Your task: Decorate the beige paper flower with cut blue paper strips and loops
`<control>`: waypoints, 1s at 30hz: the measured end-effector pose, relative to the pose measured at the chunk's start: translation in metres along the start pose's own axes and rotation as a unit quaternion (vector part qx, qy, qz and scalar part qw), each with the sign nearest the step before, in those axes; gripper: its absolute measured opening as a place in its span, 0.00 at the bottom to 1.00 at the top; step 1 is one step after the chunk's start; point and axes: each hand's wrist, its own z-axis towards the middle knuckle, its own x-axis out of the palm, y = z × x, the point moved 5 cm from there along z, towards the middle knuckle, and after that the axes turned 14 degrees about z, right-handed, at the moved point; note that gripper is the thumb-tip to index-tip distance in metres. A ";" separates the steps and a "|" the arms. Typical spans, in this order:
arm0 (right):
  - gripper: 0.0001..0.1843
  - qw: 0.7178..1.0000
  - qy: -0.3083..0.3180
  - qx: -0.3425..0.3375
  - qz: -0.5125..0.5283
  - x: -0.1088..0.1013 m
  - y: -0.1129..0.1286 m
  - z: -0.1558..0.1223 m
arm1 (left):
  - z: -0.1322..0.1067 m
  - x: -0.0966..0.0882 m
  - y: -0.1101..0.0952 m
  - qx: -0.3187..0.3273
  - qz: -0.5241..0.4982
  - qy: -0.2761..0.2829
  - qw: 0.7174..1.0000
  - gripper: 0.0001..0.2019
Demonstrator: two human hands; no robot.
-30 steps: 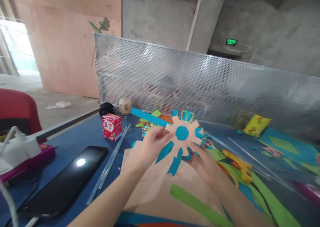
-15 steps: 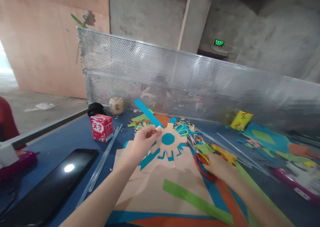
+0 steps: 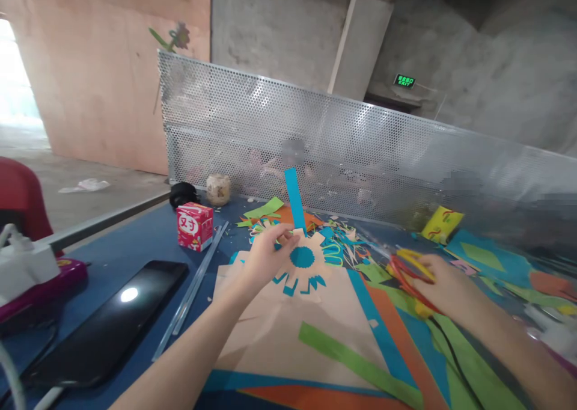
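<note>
My left hand [image 3: 264, 257] pinches the rim of a tan paper flower [image 3: 303, 264] with a blue centre and blue petal tips. A blue paper strip [image 3: 294, 199] rises upright from that same pinch. The flower hangs just above a tan sheet [image 3: 288, 332] on the blue table. My right hand [image 3: 444, 287] is out to the right, closed round red-handled scissors [image 3: 406, 276], close to a yellow glue gun [image 3: 417, 260] among paper scraps.
A black phone [image 3: 108, 323] and clear glue sticks [image 3: 193, 290] lie to the left, with a red carton [image 3: 194, 226] behind them. A purple device [image 3: 36, 290] sits at the left edge. A perforated metal screen [image 3: 360, 157] closes the back. Coloured paper offcuts [image 3: 487, 260] cover the right side.
My right hand let go of the flower, moved right and took up the red scissors. My left hand kept the flower, lowered it, and the blue strip swung upright.
</note>
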 end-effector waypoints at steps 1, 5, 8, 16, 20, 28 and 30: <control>0.15 1.000 0.000 -0.003 -0.001 -0.011 0.005 0.002 | 0.000 0.000 -0.001 0.003 0.005 0.004 1.000 0.07; 0.23 1.000 0.017 -0.020 -0.012 -0.040 0.037 0.007 | 0.000 0.003 -0.003 0.005 0.012 0.026 1.000 0.10; 0.27 0.994 0.076 -0.073 -0.004 -0.040 0.065 0.008 | -0.001 0.003 -0.005 0.012 0.012 0.039 0.999 0.11; 0.25 0.974 0.129 -0.184 -0.015 -0.018 0.097 0.011 | -0.002 0.003 -0.011 0.019 0.028 0.066 0.997 0.09; 0.25 0.974 0.142 -0.174 -0.012 -0.014 0.102 0.013 | -0.004 0.005 -0.014 0.034 0.034 0.075 0.996 0.09; 0.25 0.973 0.156 -0.167 -0.019 -0.015 0.108 0.015 | -0.005 0.008 -0.017 0.040 0.046 0.096 0.994 0.09; 0.24 0.973 0.157 -0.169 -0.028 -0.014 0.108 0.015 | -0.005 0.007 -0.017 0.038 0.048 0.098 0.993 0.09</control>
